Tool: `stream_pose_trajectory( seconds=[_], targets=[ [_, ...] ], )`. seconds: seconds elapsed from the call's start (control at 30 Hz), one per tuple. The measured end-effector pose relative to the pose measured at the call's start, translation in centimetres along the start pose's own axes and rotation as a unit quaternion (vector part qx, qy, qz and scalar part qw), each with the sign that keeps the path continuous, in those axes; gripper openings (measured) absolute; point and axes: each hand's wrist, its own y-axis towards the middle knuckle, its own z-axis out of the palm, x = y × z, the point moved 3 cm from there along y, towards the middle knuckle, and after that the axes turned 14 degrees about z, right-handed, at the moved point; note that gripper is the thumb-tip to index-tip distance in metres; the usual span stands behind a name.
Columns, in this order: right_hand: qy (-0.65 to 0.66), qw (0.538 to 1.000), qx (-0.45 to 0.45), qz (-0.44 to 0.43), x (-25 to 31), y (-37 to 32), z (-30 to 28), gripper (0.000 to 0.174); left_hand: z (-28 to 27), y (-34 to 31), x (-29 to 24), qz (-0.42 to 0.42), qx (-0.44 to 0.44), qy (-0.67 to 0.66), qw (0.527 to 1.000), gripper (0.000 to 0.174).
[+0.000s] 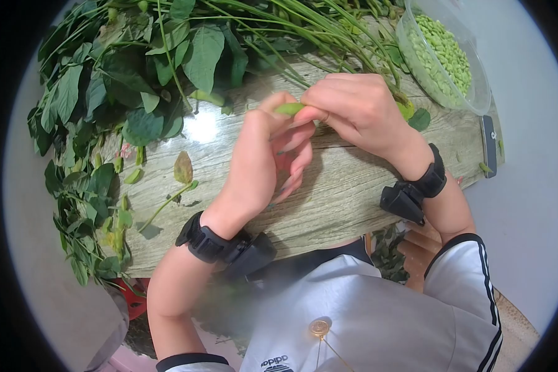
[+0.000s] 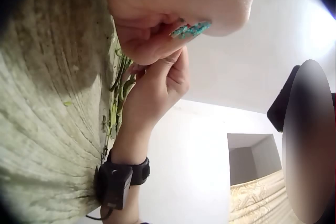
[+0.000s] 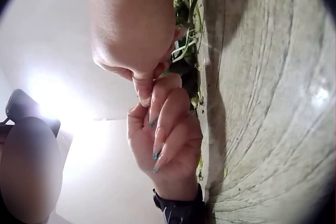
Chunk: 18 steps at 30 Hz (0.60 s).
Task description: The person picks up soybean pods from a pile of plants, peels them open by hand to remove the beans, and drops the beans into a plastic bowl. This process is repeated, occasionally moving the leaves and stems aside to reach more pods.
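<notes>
A plump green bean pod [image 1: 289,108] is held between both hands above the wooden table. My left hand [image 1: 263,152] pinches its left end between thumb and index finger, while the other fingers curl loosely below. At the pod's right end, the thumb and fingertips of my right hand [image 1: 359,115] pinch it. In the left wrist view the right hand [image 2: 152,90] meets the left one fingertip to fingertip, and the pod is hidden. The right wrist view shows the left hand [image 3: 173,140] palm-side, its nails tipped with teal, under the right hand [image 3: 134,29].
Leafy bean plants [image 1: 105,80] pile along the table's far and left sides, their stems [image 1: 291,25] spreading right. A clear plastic bowl [image 1: 480,93] of shelled green beans stands at the far right. Near it lies a dark flat object [image 1: 489,149]. Loose pods [image 1: 133,176] dot the wooden table [image 1: 328,198].
</notes>
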Motion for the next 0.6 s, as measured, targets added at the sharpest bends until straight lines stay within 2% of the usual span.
stream_pose_trajectory(
  seconds=[0.17,0.23,0.37,0.43,0.47,0.53,0.6],
  targets=[
    [0.049,0.998,-0.005,0.043,0.2,-0.3,0.4,0.009,0.1,0.1,-0.2,0.020,0.009,0.005,1.000,0.027],
    [0.096,0.989,-0.007,0.112,0.4,-0.4,0.5,0.011,0.1,0.1,-0.4,0.046,0.004,0.020,0.999,0.026],
    [0.107,0.986,-0.015,0.126,1.3,-0.4,0.5,0.017,0.0,0.2,-0.4,0.042,0.001,0.030,0.999,0.025],
    [0.137,0.973,-0.011,0.187,1.4,-0.4,0.6,0.021,-0.1,0.1,-0.2,0.058,0.010,0.037,0.998,0.027],
    [0.137,0.973,-0.013,0.188,1.6,-0.3,0.5,0.021,0.1,0.1,-0.2,0.058,0.011,0.038,0.998,0.027],
    [0.186,0.946,0.021,0.265,1.5,-0.3,0.5,0.026,0.2,0.2,-0.3,0.043,-0.055,0.081,0.994,0.029],
    [0.208,0.936,0.023,0.283,1.1,-0.4,0.9,0.028,-0.3,0.4,-0.2,0.056,-0.019,0.123,0.991,0.026]
  ],
)
